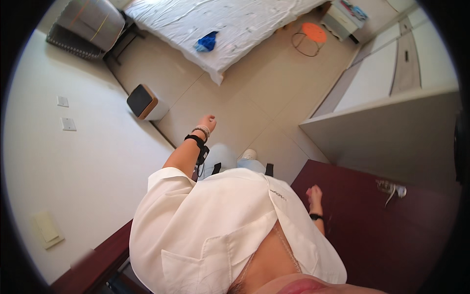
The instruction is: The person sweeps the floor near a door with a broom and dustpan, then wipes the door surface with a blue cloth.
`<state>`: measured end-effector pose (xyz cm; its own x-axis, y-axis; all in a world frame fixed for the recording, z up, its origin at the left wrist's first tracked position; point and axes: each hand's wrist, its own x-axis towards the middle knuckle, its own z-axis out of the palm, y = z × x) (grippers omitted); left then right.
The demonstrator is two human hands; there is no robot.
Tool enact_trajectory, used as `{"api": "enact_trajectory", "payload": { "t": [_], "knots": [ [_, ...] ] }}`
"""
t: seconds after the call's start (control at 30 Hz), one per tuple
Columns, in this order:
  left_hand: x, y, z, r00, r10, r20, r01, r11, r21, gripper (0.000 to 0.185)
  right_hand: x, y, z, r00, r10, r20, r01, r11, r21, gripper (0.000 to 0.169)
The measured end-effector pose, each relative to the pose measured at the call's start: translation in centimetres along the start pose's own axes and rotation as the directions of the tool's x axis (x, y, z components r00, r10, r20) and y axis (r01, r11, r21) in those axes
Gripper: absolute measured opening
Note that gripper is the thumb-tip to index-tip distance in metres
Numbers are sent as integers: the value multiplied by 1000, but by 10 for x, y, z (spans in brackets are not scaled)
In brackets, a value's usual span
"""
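My left hand [209,123] hangs in front of me over the tiled floor [253,106], its fingers curled in and nothing visible in them. Bracelets and a black strap with a small device [202,152] are on that wrist and forearm. Lower at the right, my right hand [315,196] is beside a dark red door [352,220]. A black band circles its wrist. Whether those fingers touch the door or hold anything cannot be told. A metal door lock with a handle [393,189] sits further right on the door.
Ahead stands a bed with a white sheet [235,22], a blue cloth [207,41] near its corner. A white bin with a dark lid [141,102] is by the left wall. An orange-topped stool [314,33] and a wardrobe [374,77] stand at the right.
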<state>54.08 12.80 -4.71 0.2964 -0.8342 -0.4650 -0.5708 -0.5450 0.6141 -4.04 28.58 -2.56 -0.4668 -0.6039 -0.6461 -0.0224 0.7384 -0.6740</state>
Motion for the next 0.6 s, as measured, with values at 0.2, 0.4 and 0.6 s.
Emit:
{"api": "enact_trajectory", "payload": {
  "t": [0.2, 0.4, 0.6],
  "knots": [
    [105, -26, -64, 964, -267, -2, 227, 824, -519, 28, 47, -218, 132, 897, -364, 251, 417, 885, -207, 38],
    [326, -50, -98, 934, -358, -14, 273, 735, -621, 37, 38, -264, 189, 878, -463, 124, 459, 738, -494, 34],
    [475, -2, -86, 939, -274, -207, 224, 946, -236, 69, -27, -330, 246, 995, -41, 96, 97, 703, -704, 39]
  ]
}}
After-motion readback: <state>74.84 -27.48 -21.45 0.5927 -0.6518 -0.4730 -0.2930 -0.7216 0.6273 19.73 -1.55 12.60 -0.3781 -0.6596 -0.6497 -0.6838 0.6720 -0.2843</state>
